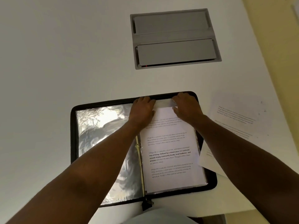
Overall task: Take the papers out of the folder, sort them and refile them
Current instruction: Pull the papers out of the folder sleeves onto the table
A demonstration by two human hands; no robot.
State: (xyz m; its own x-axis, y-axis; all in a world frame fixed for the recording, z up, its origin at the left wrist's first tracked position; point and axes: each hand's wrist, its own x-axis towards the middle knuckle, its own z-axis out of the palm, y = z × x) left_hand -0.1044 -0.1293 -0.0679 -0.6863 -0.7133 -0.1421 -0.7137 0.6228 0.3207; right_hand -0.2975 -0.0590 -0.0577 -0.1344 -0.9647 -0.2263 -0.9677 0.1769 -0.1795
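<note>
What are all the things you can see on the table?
table: one, white, under everything
folder: one, black edge, shiny clear sleeves, open, near edge
printed page: one on top, white, folder's right half
loose papers: at least two, white, right of folder
hatch with two flaps: one, grey, set in table at far side
left hand: one, at page's top edge
right hand: one, at page's top edge

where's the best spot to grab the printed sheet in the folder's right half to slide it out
Probably its top edge, coming from the far side of the folder. The printed sheet sits in a clear sleeve whose opening seems to be at the top, where the left hand and right hand rest. The ring spine blocks its left side.
</note>
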